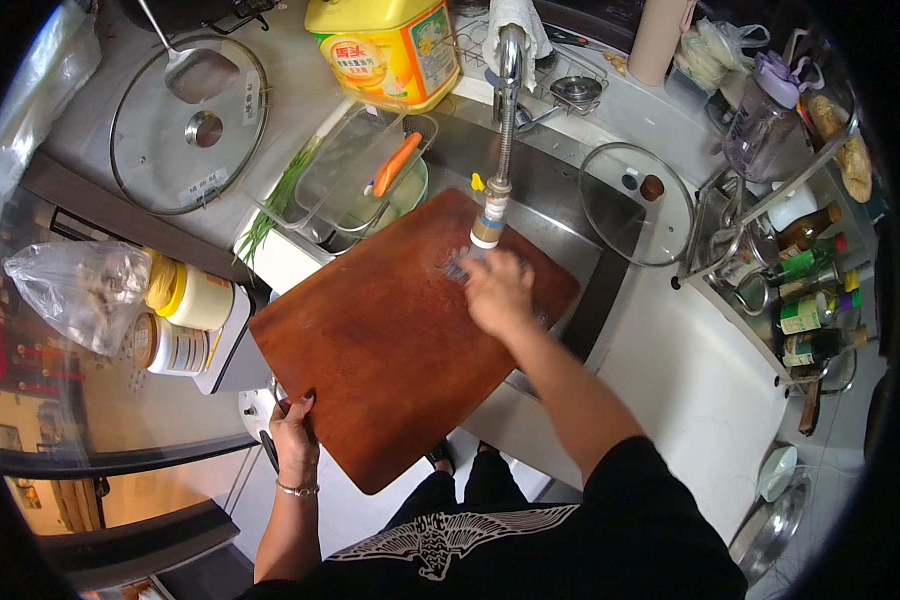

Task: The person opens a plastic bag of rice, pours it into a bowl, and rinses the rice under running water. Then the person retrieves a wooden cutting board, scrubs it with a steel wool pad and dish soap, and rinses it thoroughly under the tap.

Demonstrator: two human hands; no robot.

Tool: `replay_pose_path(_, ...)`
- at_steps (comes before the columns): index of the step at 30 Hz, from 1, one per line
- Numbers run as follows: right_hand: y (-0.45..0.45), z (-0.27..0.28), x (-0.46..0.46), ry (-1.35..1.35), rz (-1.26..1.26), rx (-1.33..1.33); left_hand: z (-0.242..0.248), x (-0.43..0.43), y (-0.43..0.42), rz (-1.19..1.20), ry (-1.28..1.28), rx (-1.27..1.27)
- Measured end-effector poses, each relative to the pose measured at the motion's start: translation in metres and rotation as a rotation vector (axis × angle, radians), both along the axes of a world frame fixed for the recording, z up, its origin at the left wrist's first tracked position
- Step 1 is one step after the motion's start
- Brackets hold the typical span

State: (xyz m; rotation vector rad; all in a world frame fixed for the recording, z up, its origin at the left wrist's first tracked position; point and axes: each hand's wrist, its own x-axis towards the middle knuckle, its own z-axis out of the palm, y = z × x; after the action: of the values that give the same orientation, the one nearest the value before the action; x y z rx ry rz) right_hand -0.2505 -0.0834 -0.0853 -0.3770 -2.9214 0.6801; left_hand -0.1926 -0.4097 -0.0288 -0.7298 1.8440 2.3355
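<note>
A large reddish-brown wooden cutting board [375, 330] lies tilted over the sink, its near corner jutting past the counter edge. My left hand [294, 431] grips its lower left edge, with the thumb on top. On the upper right part of the board rests my right hand [501, 292], blurred, directly below the faucet nozzle [486, 231]. Around its fingertips is a grey, blurred patch; I cannot tell whether this is a scouring pad or splashing water. The steel sink [547, 199] shows behind the board, partly covered by it.
Left of the sink are green onions [277, 199], a clear plastic container [345, 161], an orange-handled peeler or knife [397, 163] and a glass lid [150, 142] bearing a spatula [201, 73]. Behind stands a yellow detergent jug [382, 56]. Another glass lid [615, 217] and a bottle rack [742, 300] are right.
</note>
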Motion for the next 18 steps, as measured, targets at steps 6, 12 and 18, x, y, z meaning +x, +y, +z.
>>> replay_pose_path(6, 0.078, -0.056, -0.087, -0.098, -0.077, -0.089, -0.012, 0.004, -0.002, -0.001, 0.074, 0.027)
replay_pose_path(12, 0.101, -0.121, -0.204, 0.257, 0.487, -0.893, -0.017, 0.006, 0.003, 0.078, 0.107, -0.049)
replay_pose_path(18, 0.12, -0.116, -0.163, 0.026, 0.395, -1.013, -0.016, 0.01, 0.011, 0.142, 0.128, -0.155)
